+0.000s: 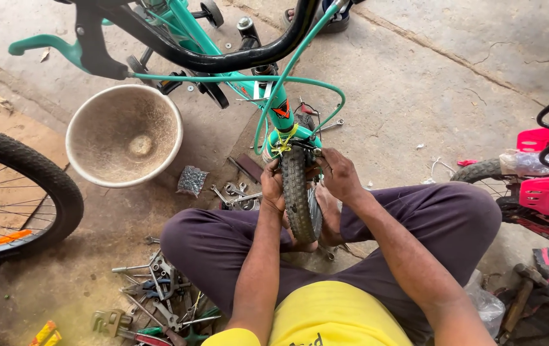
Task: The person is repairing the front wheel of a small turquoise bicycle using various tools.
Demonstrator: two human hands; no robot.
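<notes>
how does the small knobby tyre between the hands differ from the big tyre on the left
The small knobby tyre is fitted on the teal bike, gripped by the left hand and right hand; the big tyre lies untouched over cardboard. The small one looks chunkier; the big one's thin spokes show. Both are black.

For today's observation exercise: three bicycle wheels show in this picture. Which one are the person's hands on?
The small knobbly front wheel of the teal bicycle, clasped between left hand and right hand. The large spoked wheel and the red bike's wheel lie untouched.
</notes>
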